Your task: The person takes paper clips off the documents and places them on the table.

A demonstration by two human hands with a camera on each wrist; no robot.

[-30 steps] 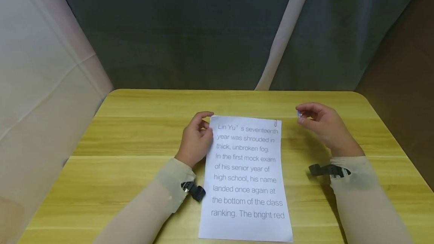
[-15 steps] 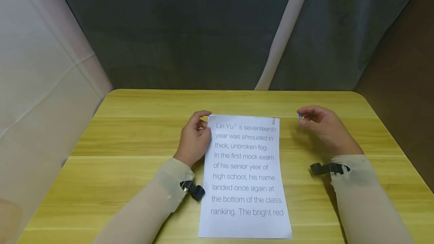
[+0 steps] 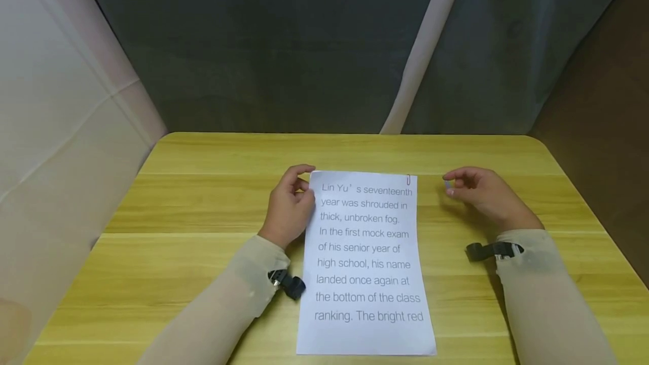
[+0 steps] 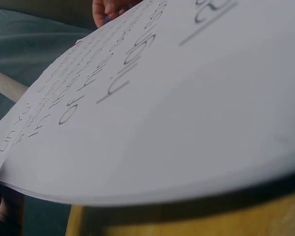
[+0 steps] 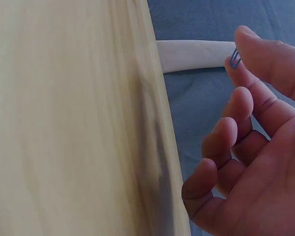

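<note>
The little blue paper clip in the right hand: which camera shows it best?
The right wrist view. There the blue paper clip shows as bent wire pinched between the right hand's thumb and forefinger. The head view shows only a tiny blue speck at those fingertips. The left wrist view shows mostly the printed sheet, no clip.

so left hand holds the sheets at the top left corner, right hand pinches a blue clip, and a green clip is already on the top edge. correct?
One slip: the clip on the top edge is red, not green, as the head view shows. The rest stands: the left hand holds the sheets at the top left corner, and the right hand pinches a blue clip.
</note>
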